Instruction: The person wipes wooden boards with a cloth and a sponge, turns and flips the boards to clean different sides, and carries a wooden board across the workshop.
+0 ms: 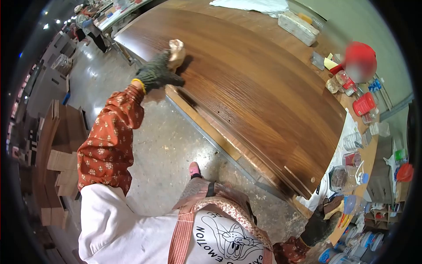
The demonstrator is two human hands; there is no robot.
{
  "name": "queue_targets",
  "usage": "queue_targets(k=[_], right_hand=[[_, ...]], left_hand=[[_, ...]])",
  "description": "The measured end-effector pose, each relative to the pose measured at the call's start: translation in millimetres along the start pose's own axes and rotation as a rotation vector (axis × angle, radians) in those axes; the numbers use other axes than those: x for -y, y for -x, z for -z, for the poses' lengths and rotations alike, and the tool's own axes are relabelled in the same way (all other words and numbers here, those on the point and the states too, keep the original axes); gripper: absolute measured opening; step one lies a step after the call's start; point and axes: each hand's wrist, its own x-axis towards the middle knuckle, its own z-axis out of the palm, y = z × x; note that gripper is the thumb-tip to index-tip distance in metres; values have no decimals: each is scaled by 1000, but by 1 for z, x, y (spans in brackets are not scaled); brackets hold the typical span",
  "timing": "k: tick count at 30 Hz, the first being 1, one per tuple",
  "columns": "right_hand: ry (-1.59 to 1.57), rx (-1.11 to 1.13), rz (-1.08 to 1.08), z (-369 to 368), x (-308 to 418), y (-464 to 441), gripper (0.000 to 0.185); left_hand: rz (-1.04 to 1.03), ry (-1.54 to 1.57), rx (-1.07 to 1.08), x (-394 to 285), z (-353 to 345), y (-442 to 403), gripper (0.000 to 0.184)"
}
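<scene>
A large brown wood-grain panel (246, 83) lies flat on the bench in front of me. My left hand (156, 72), in a dark glove, reaches over the panel's left edge. Its fingers are closed on a crumpled tan cloth (176, 55) above the wood surface, and the thumb points out along the edge. My right hand (321, 228), also dark-gloved, is low by the panel's near right corner. Brown and tan cloths (332, 207) lie beside it; its fingers are too dark and partly hidden to make out.
Along the bench's right side stand a clear jug with a blue cap (347, 178), red-labelled jars (364, 104) and a red container (360, 59). A white wrapped block (298, 28) lies at the far end. Stacked boards (57, 154) stand left. Another person (90, 28) stands far left.
</scene>
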Motion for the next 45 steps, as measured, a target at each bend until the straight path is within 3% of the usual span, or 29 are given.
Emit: queue_targets(k=[1, 3, 6, 8, 10, 13, 14, 15, 18, 20, 22, 24, 26, 27, 28, 29, 30, 31, 32, 33, 36, 38, 39, 42, 43, 45], right_hand=[[477, 30, 164, -7, 0, 0, 46], [869, 73, 336, -12, -2, -1, 42], [634, 96, 318, -10, -5, -4, 42], [491, 84, 261, -15, -1, 0, 46], [-41, 60, -24, -14, -1, -1, 46], [-577, -12, -237, -12, 1, 2, 44], [-581, -38, -235, -12, 3, 3, 44], [-584, -64, -232, -12, 5, 4, 43], [-403, -70, -180, -17, 11, 7, 44], [-556, 1, -219, -18, 13, 9, 48], [-164, -64, -215, -30, 23, 12, 49], [-212, 18, -209, -20, 18, 12, 52], [-686, 252, -170, 9, -7, 4, 56], [-639, 233, -195, 7, -7, 5, 58], [-639, 176, -261, 0, 0, 7, 57], [-364, 138, -172, -7, 0, 10, 56], [-236, 80, -171, -14, 1, 10, 54], [-149, 25, -187, -21, 0, 8, 52], [-136, 5, -212, -25, 0, 7, 51], [-180, 17, -229, -29, -2, 6, 49], [-709, 268, -323, -16, -12, 5, 49], [-1251, 379, -502, -27, 16, 5, 48], [-956, 342, -327, -23, 11, 6, 53], [-765, 316, -282, -16, 9, 9, 56], [-741, 259, -281, -21, 12, 9, 57], [-777, 203, -281, -22, 16, 11, 60]], left_hand=[[71, -134, 49, -20, 3, 4, 102], [60, -120, 48, -23, 0, 5, 98], [77, -67, 205, -11, 15, -13, 96], [70, -110, 113, -11, 8, -9, 93], [-42, -163, -19, -11, -8, -4, 92], [48, -60, 172, -1, 6, -19, 92], [70, -18, 230, 5, 6, -27, 92], [98, -103, 147, -13, 14, -14, 91], [-65, -65, -3, -18, -2, -6, 91], [-6, -120, 73, -18, 3, -9, 87], [45, -172, 147, -17, 11, -18, 83], [-7, -189, 79, -16, 5, -18, 77], [-159, -59, 23, -27, -10, -11, 79], [-40, -172, 75, -57, -14, -4, 82], [-142, -138, 169, -76, -21, -3, 82], [-270, -130, 143, -100, -28, 8, 81], [-228, -46, 285, -139, -18, 24, 80], [-419, -10, 296, -158, -34, 27, 80], [-459, 43, 318, -179, -43, 37, 79], [-510, 36, 347, -201, -46, 47, 79], [-503, -35, 482, -241, -41, 61, 83], [-501, -11, 439, -230, -48, 52, 82], [-501, -2, 422, -226, -54, 49, 81], [-779, 44, 320, -233, -81, 56, 81], [-602, -14, 469, -255, -60, 68, 81], [-712, 22, 382, -248, -69, 62, 80]])
